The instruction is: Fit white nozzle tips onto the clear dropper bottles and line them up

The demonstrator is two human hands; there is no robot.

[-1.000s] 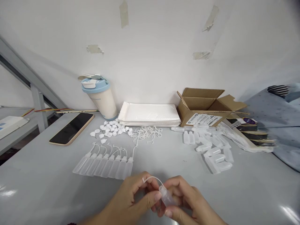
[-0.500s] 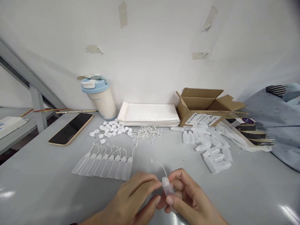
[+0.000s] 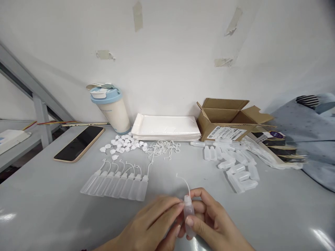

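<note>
Head view, low centre: gripping small clear bottle (image 3: 188, 212) in right hand (image 3: 211, 226), fingers curled round the body, thumb pressed on its front. Pinching at the neck with left hand (image 3: 154, 223), fingertips (image 3: 180, 206) closed on the cap area and touching the right-hand fingers. Held roughly upright over grey table (image 3: 52, 209), near the front edge; cannot tell if resting on it. Off the top: thin white strap (image 3: 184, 181), curving up and left, free end in air. Cannot tell whether cap fully seated.

Behind-left of hands: row of capped bottles (image 3: 115, 186) lying side by side, touching, straps pointing toward wall. Further back: heap of loose white caps (image 3: 123, 143), just beside it a tangle of straps (image 3: 162, 149). Right of hands, well apart: scatter of uncapped bottles (image 3: 235, 165).

Against wall: blue-lidded tumbler (image 3: 112, 109), stack of white mailers (image 3: 166, 127), open cardboard box (image 3: 227, 118). Far left: phone (image 3: 80, 143), face up. Far right: tape rolls (image 3: 284, 146), beside clear plastic bag (image 3: 264, 153).
</note>
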